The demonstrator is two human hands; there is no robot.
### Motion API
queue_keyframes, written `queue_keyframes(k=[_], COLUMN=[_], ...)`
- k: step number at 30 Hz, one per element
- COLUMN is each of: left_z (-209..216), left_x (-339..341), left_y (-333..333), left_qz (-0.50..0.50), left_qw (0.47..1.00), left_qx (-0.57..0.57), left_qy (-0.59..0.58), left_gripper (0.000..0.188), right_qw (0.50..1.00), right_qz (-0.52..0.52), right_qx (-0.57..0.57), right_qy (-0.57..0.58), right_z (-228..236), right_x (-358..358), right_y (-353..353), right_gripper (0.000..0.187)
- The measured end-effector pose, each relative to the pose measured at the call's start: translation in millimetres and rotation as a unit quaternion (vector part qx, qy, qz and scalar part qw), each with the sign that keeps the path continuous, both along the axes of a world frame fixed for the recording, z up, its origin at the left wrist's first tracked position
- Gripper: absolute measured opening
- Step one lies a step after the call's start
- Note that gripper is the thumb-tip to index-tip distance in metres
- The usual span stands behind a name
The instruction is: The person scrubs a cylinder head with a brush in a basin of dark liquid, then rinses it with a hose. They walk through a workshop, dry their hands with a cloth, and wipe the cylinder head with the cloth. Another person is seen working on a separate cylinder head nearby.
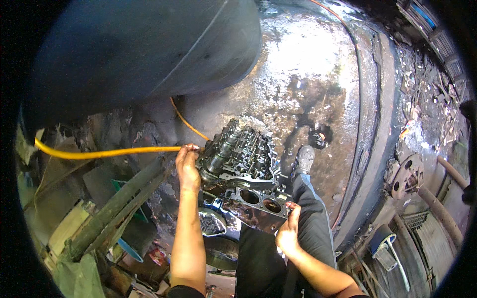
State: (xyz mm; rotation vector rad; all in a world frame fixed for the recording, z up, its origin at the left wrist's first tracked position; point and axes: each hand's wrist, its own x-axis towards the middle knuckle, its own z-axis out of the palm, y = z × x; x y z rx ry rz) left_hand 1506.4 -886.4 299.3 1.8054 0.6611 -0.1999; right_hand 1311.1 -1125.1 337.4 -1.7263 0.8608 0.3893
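Note:
An oily engine cylinder head (241, 153), with its valve gear facing up, lies over the far part of an engine block (258, 218). Two round bores show at the block's near end, next to the head's edge. My left hand (188, 169) is closed at the head's left side, its fingertips curled at the far left corner; a yellow hose (114, 151) runs up to these fingers and passes behind them. At the block's near right corner, my right hand (289, 232) grips the edge, thumb up. The undersides of both hands are hidden.
A large dark tank (149, 44) fills the upper left. My shoe (304, 160) stands right of the engine on the wet, oily floor (318, 99). Pipes (124, 203) and scrap lie at left. A raised kerb (372, 129), a rusty plate (408, 171) and tyres (397, 268) are at right.

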Motion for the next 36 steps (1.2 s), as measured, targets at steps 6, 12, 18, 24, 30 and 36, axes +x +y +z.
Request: queue_keyframes(k=[6,12,18,24,30,36], left_z=[-3.3,-7.3,1.9,17.0,7.9,-5.5], left_x=[-17.7,-32.3,-49.4,-145.8,-242.8,-236.2], left_y=[4.0,14.8,22.8,15.4,-79.3,-118.6], left_qz=[0.079,0.116,0.078,0.289,0.433,0.389], left_qw=[0.996,0.990,0.992,0.956,0.768,0.827], left_qx=[-0.031,-0.077,-0.091,-0.051,-0.440,-0.402], left_qy=[-0.021,-0.007,0.026,0.005,0.171,0.050], left_gripper=[0.015,0.027,0.047,0.061,0.037,0.045], right_qw=[0.984,0.918,0.932,0.938,0.931,0.921], right_qz=[0.071,-0.053,-0.091,-0.098,0.086,0.386], right_qx=[0.159,0.343,0.311,0.277,0.259,-0.007], right_qy=[0.025,0.192,0.161,0.184,0.241,0.061], right_z=[-1.3,-1.0,-2.0,1.2,14.8,2.6], right_x=[2.8,5.9,2.0,11.2,50.4,167.7], right_y=[-27.9,-24.6,-14.3,-19.8,-41.7,-14.9], right_gripper=[0.019,0.020,0.024,0.021,0.019,0.018])
